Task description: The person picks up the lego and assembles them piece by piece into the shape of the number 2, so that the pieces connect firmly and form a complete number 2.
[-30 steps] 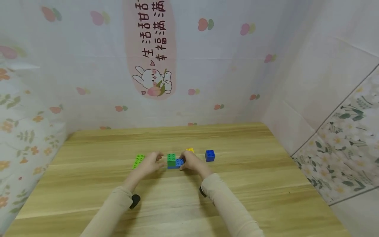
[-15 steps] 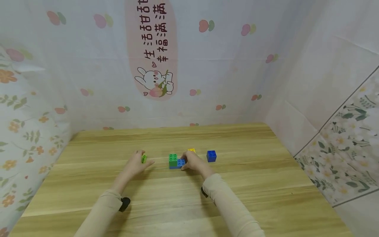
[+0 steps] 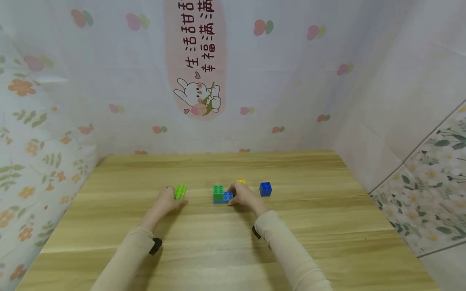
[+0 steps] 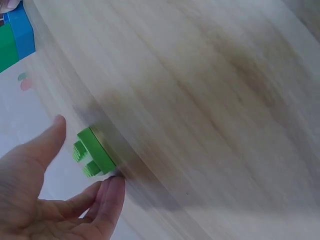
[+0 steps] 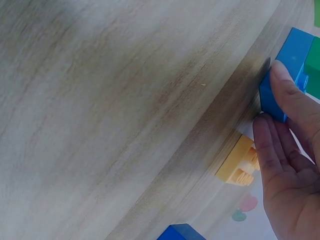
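Note:
A lime-green brick [image 3: 180,192] lies on the table, and my left hand [image 3: 165,202] is around its near left side. In the left wrist view the fingertips [image 4: 117,182] are right at one end of this brick [image 4: 97,150], while the thumb stands apart from the other end. My right hand [image 3: 244,195] holds the right end of a long blue brick [image 3: 227,197], thumb on its near side and fingers at its end. On the left half of that blue brick sits a green brick [image 3: 218,193], studs up.
Just behind my right hand is a yellow brick [image 3: 240,181], partly hidden in the head view. Farther right stands a dark blue brick [image 3: 265,189]. A patterned cloth [image 3: 233,89] hangs along the back edge of the wooden table [image 3: 211,250].
My left hand has moved left, from beside the green brick to the lime-green brick. The right hand keeps its hold on the blue brick. The head view has shifted slightly.

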### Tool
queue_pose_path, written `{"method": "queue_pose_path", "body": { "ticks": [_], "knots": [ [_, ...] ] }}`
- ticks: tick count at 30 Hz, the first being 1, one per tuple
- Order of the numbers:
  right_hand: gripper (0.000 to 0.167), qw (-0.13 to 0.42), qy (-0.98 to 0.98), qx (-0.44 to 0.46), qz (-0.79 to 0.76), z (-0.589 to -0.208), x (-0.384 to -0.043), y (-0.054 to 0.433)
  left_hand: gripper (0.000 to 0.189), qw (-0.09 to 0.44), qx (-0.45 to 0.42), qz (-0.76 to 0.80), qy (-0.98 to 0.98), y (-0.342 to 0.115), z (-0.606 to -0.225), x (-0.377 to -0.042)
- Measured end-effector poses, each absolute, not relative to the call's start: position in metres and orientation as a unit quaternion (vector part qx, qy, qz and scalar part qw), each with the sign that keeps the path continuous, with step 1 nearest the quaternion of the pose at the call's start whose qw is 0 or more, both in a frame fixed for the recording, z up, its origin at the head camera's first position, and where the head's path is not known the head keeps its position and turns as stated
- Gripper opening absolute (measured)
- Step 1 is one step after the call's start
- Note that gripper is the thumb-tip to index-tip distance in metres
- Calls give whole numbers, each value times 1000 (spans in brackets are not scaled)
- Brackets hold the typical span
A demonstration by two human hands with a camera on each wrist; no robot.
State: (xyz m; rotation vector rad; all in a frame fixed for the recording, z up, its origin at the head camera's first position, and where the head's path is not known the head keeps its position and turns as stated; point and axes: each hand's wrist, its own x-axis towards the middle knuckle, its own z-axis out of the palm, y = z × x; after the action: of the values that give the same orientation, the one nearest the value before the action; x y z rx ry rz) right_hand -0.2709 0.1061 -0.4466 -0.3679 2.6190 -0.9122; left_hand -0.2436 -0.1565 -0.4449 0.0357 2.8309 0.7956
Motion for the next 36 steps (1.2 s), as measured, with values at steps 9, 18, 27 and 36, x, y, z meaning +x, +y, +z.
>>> {"method": "queue_pose_path", "body": {
  "ticks": [9,18,27,36],
  "knots": [
    [38,169,921,-124,-328,-437,-271,109,34,61,19,256,965,-148,-439,-252],
    [39,155,926,-125,-320,-427,-266,109,37,58,27,244,968,-147,-435,-255],
    [40,162,926,-118,-321,-433,-266,107,33,73,23,266,961,-150,-439,-252],
    [40,163,925,-124,-321,-441,-262,105,38,82,18,320,944,-138,-430,-253]
  ]
}}
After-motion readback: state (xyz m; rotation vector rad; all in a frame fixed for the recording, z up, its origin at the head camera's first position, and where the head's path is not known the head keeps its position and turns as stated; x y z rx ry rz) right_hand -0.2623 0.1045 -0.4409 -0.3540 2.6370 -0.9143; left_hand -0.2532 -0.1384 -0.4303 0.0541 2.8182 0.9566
